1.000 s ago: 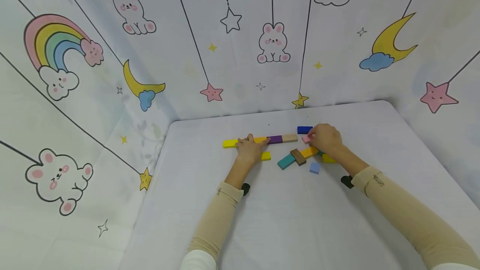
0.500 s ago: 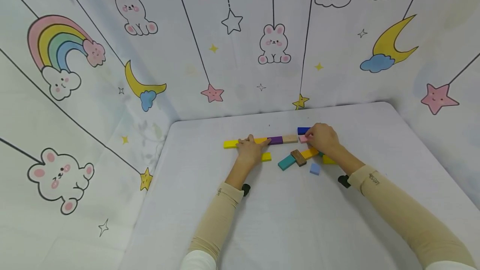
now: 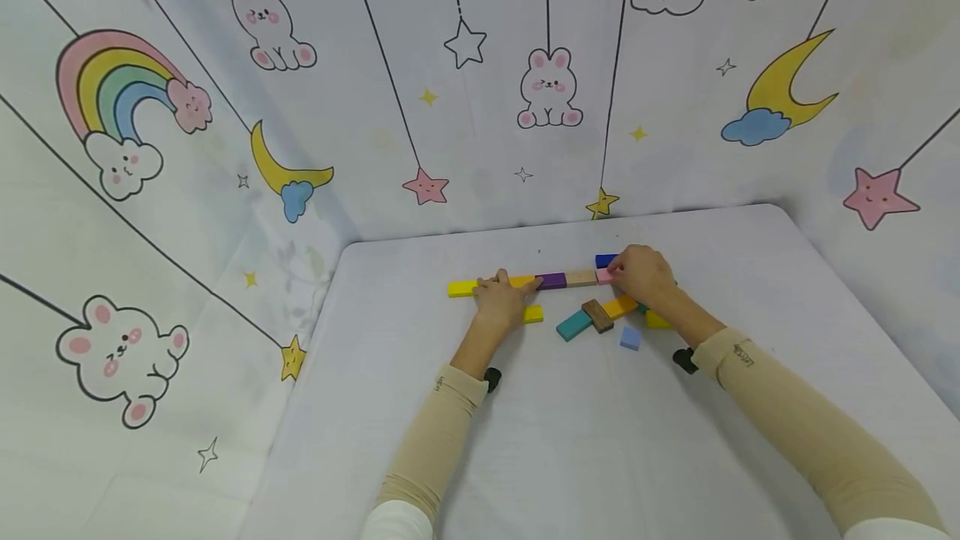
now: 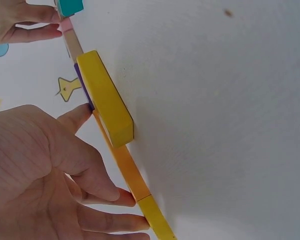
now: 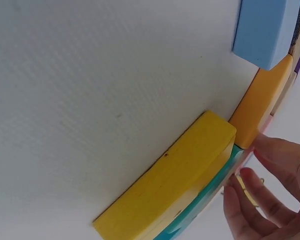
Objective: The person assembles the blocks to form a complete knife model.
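Observation:
A straight row of wooden blocks lies near the table's far side: yellow [image 3: 462,289], orange [image 3: 522,282], purple [image 3: 552,281], plain wood [image 3: 581,278]. My left hand [image 3: 500,304] rests on it with spread fingers, touching the row along its side in the left wrist view. A loose yellow block [image 4: 105,97] lies beside the row, partly hidden by that hand in the head view. My right hand [image 3: 643,277] pinches a pink block [image 3: 603,276] at the plain wood block's right end, where the two appear to meet. The pink block's right part is covered by my fingers.
Behind the right hand lies a dark blue block [image 3: 606,260]. In front are a teal block [image 3: 573,325], a brown block [image 3: 597,315], an orange block [image 3: 620,307], a light blue block [image 3: 630,338] and a yellow block [image 5: 170,175]. A printed cloth wall stands behind the table.
My right hand has slid the pink block leftward, from a tilted position apart from the row to the row's right end, in line with it. The left hand has stayed in place.

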Demonstrator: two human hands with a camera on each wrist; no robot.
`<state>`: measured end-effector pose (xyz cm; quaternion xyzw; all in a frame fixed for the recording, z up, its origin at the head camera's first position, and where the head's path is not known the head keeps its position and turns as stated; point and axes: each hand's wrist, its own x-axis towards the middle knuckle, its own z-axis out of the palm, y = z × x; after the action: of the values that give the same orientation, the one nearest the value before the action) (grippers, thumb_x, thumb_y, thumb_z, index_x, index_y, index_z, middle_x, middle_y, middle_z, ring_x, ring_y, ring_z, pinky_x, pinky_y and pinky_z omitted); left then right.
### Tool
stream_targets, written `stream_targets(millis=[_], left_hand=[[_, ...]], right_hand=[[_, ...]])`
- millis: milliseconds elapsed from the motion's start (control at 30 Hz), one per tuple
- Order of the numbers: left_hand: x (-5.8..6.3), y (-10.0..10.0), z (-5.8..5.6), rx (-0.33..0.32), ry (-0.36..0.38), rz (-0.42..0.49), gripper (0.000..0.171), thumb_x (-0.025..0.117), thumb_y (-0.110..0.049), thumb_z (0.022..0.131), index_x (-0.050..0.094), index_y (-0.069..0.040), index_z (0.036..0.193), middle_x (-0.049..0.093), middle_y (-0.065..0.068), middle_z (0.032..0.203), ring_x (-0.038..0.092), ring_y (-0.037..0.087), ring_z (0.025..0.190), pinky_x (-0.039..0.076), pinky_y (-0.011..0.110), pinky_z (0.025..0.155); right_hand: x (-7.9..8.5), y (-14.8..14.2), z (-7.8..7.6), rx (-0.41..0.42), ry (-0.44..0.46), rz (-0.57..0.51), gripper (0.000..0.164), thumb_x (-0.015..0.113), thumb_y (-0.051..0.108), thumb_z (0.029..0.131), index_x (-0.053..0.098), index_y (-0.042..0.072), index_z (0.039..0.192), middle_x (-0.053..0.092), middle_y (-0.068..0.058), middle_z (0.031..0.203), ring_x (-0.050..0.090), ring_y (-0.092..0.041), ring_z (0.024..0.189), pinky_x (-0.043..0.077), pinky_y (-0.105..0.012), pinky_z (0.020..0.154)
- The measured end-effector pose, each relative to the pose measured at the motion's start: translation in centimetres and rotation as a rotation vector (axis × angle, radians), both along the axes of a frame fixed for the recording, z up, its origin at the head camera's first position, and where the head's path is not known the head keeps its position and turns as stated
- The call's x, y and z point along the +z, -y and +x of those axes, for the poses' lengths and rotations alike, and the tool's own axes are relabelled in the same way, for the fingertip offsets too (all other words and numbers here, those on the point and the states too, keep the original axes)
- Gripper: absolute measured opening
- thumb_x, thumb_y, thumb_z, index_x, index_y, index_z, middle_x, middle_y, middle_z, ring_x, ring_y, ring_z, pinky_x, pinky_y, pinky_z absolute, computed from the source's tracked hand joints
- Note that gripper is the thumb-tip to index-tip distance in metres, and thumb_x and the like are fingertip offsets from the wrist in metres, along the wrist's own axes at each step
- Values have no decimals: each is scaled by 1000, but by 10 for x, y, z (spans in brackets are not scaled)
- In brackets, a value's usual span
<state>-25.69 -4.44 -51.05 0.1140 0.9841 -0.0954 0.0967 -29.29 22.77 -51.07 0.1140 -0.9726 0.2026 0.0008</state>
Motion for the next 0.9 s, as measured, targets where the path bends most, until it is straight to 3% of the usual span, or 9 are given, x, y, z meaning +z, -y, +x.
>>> stream_targets(millis=[900], left_hand=[[0,-1,0,4,-7,2,58,45,-33,111,25,-54,161,44,30,148,49,60,133,49,63,103]], right_hand=[[-4,-4,-5,8,3,41,23,71,14,97,80,3,115,68,-21,109,60,-35,94,56,-48,85]])
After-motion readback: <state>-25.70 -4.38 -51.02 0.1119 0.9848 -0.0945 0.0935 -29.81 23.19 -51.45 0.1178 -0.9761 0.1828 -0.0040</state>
